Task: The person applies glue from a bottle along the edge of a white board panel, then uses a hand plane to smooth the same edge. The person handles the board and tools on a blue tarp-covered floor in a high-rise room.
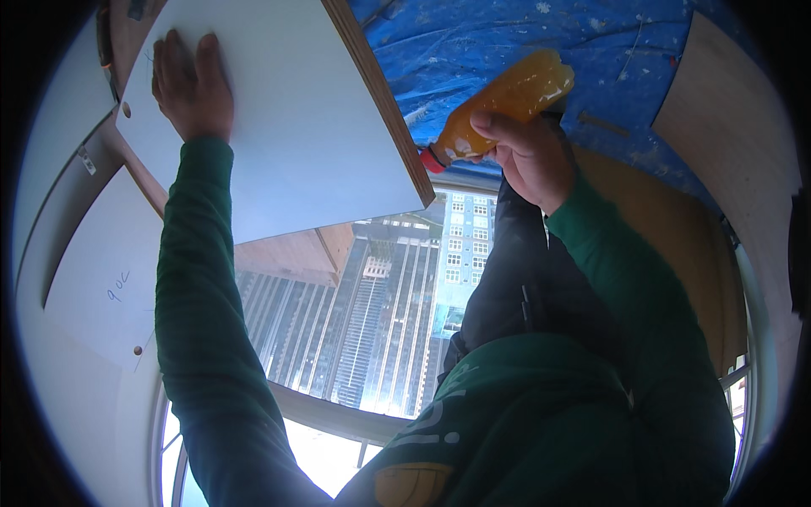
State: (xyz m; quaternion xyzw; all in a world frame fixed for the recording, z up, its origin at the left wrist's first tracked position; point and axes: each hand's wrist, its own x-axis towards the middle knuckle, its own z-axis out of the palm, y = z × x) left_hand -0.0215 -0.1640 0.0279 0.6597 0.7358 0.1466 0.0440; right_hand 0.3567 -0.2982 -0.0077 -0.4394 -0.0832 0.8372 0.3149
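Right hand: the right hand (pixel 530 156) is clenched round the middle of the orange bottle (pixel 505 108); thumb and fingers wrap its lower body, the green sleeve (pixel 650 296) running down and to the right from the wrist.
Left hand: the left hand (pixel 191 84) lies flat and spread, palm against the white panel (pixel 287 118), grasping nothing; its own green sleeve runs straight down from the wrist.
Bottle, position: held in the right hand, upper centre-right of the view, in front of the blue sheet (pixel 473 42); well apart from the left hand.
Bottle, long axis: slanted; the red cap (pixel 432 160) points down and to the left, the base up and to the right.
Bottle to panel: the cap end lies just beside the brown edge (pixel 384 97) of the panel; whether it touches cannot be told.
Nearer hand: the right, already on the bottle; the left is across the panel's width from it.
Contents: orange liquid, foamy near the cap end.
Surroundings: a second pale board (pixel 93 270) with a small hole at lower left; a bare wooden board (pixel 726 110) at upper right; tall buildings (pixel 372 313) seen through glass between the arms; dark trousers (pixel 524 287) below the right hand.
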